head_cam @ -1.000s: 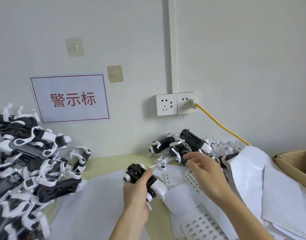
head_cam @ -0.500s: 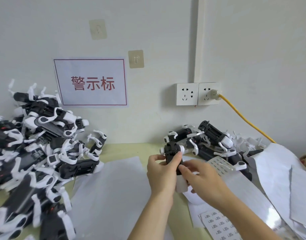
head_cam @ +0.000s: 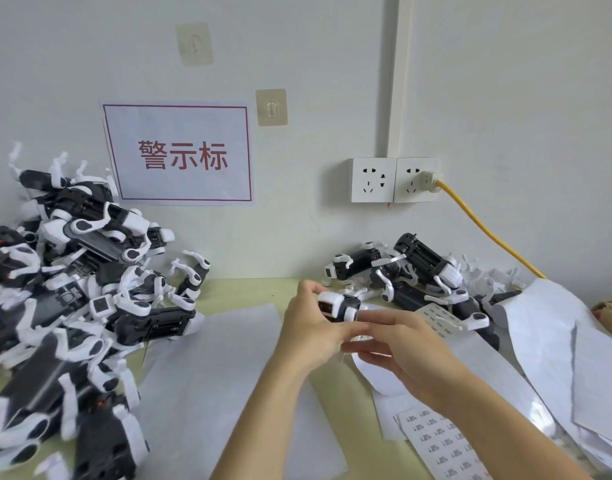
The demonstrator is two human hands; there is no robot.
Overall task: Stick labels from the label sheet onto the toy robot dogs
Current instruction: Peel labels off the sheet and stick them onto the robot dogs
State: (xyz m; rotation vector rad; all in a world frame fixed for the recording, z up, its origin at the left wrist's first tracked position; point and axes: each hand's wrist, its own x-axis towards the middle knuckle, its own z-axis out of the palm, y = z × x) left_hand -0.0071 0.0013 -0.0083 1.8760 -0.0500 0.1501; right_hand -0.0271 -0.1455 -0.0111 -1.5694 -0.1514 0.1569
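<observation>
My left hand [head_cam: 309, 327] grips a black-and-white toy robot dog [head_cam: 339, 307] above the middle of the table, its white head end turned toward me. My right hand [head_cam: 398, 348] lies against the dog's underside, fingers extended leftward under it; whether a label sits on a fingertip is hidden. A label sheet [head_cam: 439, 441] with rows of small printed labels lies at the lower right. A second strip of labels [head_cam: 439, 320] rests near the small dog pile [head_cam: 412, 271].
A big heap of toy dogs [head_cam: 62, 299] fills the left side. White backing papers [head_cam: 228, 382] cover the yellow-green table; more sheets [head_cam: 557, 341] stack at the right, beside a cardboard box [head_cam: 611, 315]. A yellow cable [head_cam: 484, 230] runs from the wall socket.
The dog in my left hand has been turned from upright to lying sideways with its white head showing. My right hand has slid beneath it. The camera has shifted slightly right.
</observation>
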